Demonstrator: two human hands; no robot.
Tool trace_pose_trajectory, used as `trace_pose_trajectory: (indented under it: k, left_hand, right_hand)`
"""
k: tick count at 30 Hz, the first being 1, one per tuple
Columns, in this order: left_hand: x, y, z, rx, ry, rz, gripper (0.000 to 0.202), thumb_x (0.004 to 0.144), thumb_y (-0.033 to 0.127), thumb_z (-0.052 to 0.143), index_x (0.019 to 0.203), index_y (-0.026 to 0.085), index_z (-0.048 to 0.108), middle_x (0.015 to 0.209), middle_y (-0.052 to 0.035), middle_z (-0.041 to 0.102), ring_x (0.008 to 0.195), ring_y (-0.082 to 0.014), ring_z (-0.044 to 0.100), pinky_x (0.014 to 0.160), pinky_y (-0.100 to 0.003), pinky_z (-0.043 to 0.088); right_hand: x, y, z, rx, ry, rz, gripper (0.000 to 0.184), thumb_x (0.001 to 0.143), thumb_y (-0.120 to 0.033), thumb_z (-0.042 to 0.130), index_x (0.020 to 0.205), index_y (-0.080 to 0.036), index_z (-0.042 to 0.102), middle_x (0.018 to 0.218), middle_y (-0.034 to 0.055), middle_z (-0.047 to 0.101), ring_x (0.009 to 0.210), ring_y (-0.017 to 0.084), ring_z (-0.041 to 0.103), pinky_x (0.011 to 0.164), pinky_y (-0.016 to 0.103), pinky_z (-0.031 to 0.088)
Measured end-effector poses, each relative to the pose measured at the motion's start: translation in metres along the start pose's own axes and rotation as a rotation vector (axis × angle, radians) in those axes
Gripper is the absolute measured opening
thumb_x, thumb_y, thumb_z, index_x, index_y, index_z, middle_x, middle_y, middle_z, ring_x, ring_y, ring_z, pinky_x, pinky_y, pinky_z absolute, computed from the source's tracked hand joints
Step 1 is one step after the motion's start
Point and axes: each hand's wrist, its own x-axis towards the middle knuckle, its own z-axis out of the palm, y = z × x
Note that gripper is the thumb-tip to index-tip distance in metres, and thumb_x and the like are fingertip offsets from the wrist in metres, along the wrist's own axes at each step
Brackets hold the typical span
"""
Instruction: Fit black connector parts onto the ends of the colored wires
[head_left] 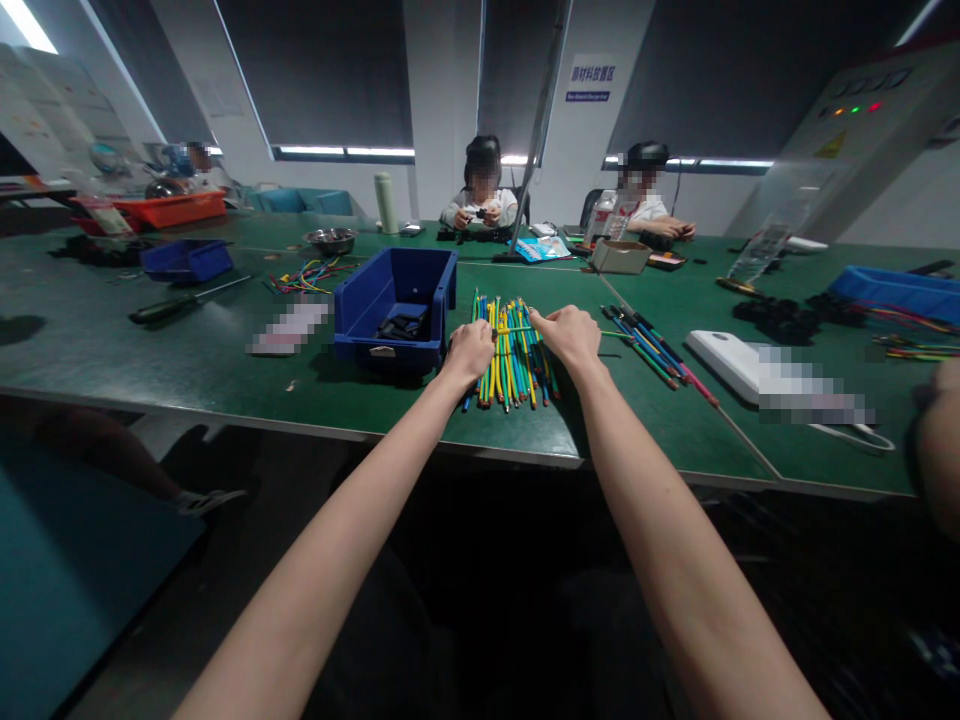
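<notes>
A green wire [514, 329] runs crosswise above a pile of short yellow, green and blue wires [507, 378] on the green table. My left hand [471, 350] pinches its left end, where a small dark piece shows at the fingertips. Closed around the same wire farther right is my right hand [571, 336], and the wire's free end sticks out past it. Just left of my left hand stands a blue bin [386, 352] with black parts [403, 326] inside. To the right of my right hand lie several blue and black wires [645, 345].
A white power bank [724, 365] with a cable lies at right. Leftward are a screwdriver [169, 306], a smaller blue bin [187, 262], loose coloured wires [309, 275] and a metal bowl [331, 241]. Co-workers sit across the table, behind a small cardboard box [621, 257].
</notes>
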Motion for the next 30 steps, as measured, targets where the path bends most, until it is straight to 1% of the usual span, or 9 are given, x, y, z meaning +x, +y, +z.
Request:
trace_pose_trajectory:
  k: [3, 7, 10, 16, 19, 22, 26, 30]
  left_hand:
    - [0.0010, -0.0015, 0.0015, 0.058, -0.004, -0.010, 0.036, 0.095, 0.027, 0.030, 0.079, 0.019, 0.061, 0.091, -0.0087, 0.071, 0.089, -0.0214, 0.063, 0.076, -0.030, 0.041]
    - [-0.0002, -0.0007, 0.0005, 0.070, -0.017, -0.006, 0.038, 0.096, 0.030, 0.029, 0.080, 0.019, 0.062, 0.090, -0.0073, 0.071, 0.085, -0.0200, 0.063, 0.075, -0.029, 0.040]
    - [-0.0024, 0.0014, -0.0023, 0.065, -0.016, -0.007, 0.039, 0.096, 0.032, 0.029, 0.079, 0.020, 0.063, 0.089, -0.0065, 0.072, 0.085, -0.0196, 0.063, 0.076, -0.029, 0.040]
    - [-0.0046, 0.0033, -0.0059, 0.036, 0.009, 0.002, 0.045, 0.097, 0.037, 0.028, 0.072, 0.020, 0.062, 0.081, -0.0058, 0.072, 0.082, -0.0201, 0.064, 0.075, -0.029, 0.039]
    - [-0.0041, 0.0025, -0.0049, 0.028, 0.011, 0.002, 0.045, 0.097, 0.038, 0.029, 0.072, 0.020, 0.062, 0.080, -0.0063, 0.071, 0.080, -0.0208, 0.065, 0.074, -0.030, 0.040]
    - [-0.0028, 0.0007, -0.0024, 0.033, 0.018, 0.015, 0.044, 0.097, 0.038, 0.030, 0.073, 0.020, 0.062, 0.081, -0.0068, 0.071, 0.082, -0.0215, 0.065, 0.075, -0.030, 0.040]
    - [-0.0012, -0.0021, 0.0011, 0.044, 0.053, 0.055, 0.040, 0.098, 0.036, 0.030, 0.081, 0.020, 0.062, 0.088, -0.0072, 0.071, 0.091, -0.0225, 0.063, 0.080, -0.032, 0.040]
    - [-0.0015, -0.0028, 0.0023, 0.066, 0.086, 0.059, 0.027, 0.096, 0.032, 0.038, 0.091, 0.021, 0.062, 0.097, -0.0091, 0.069, 0.100, -0.0249, 0.058, 0.085, -0.036, 0.040]
  right_hand:
    - [0.0003, -0.0004, 0.0001, -0.004, 0.002, 0.006, 0.056, 0.080, -0.061, 0.047, 0.098, -0.017, 0.076, 0.088, 0.0177, 0.073, 0.092, 0.030, 0.068, 0.079, 0.035, 0.048]
    - [0.0007, -0.0006, -0.0001, -0.002, 0.015, 0.000, 0.056, 0.080, -0.061, 0.047, 0.097, -0.018, 0.077, 0.086, 0.0169, 0.073, 0.091, 0.030, 0.068, 0.077, 0.035, 0.048]
    - [0.0010, -0.0005, -0.0008, 0.002, 0.025, -0.021, 0.055, 0.081, -0.062, 0.046, 0.090, -0.018, 0.078, 0.083, 0.0164, 0.073, 0.088, 0.030, 0.068, 0.075, 0.034, 0.047]
    - [0.0010, 0.0008, -0.0011, 0.018, 0.054, -0.050, 0.053, 0.082, -0.060, 0.046, 0.078, -0.017, 0.076, 0.075, 0.0162, 0.072, 0.080, 0.028, 0.068, 0.068, 0.031, 0.044]
    - [0.0006, 0.0024, -0.0002, 0.030, 0.101, -0.083, 0.055, 0.082, -0.061, 0.044, 0.067, -0.017, 0.073, 0.070, 0.0158, 0.071, 0.073, 0.025, 0.066, 0.065, 0.029, 0.041]
    - [0.0009, 0.0038, 0.0011, 0.044, 0.156, -0.122, 0.055, 0.084, -0.060, 0.042, 0.062, -0.018, 0.070, 0.067, 0.0136, 0.070, 0.068, 0.022, 0.065, 0.066, 0.029, 0.040]
    - [0.0029, 0.0046, 0.0034, 0.043, 0.145, -0.118, 0.053, 0.084, -0.059, 0.044, 0.066, -0.018, 0.073, 0.069, 0.0127, 0.071, 0.072, 0.024, 0.066, 0.071, 0.030, 0.041]
    - [0.0053, 0.0049, 0.0052, 0.029, 0.096, -0.070, 0.053, 0.082, -0.060, 0.046, 0.083, -0.018, 0.077, 0.077, 0.0140, 0.073, 0.084, 0.027, 0.067, 0.079, 0.033, 0.044]
